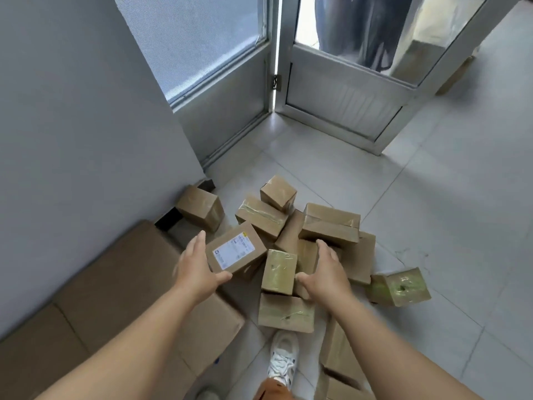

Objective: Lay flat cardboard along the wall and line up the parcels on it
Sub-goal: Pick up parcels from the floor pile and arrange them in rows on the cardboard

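Flat brown cardboard lies on the floor along the grey wall at the left. Several taped brown parcels sit in a loose heap on the tiles to its right. My left hand is spread against the left side of a parcel with a white label, thumb under its near corner. My right hand is spread over the heap, thumb against a small upright parcel, fingers reaching toward a large parcel. One parcel stands apart near the wall.
A stray parcel lies at the right of the heap and another by my white shoe. More flat cardboard lies at the lower right. A metal-framed glass door stands ajar ahead, a person's legs visible beyond it.
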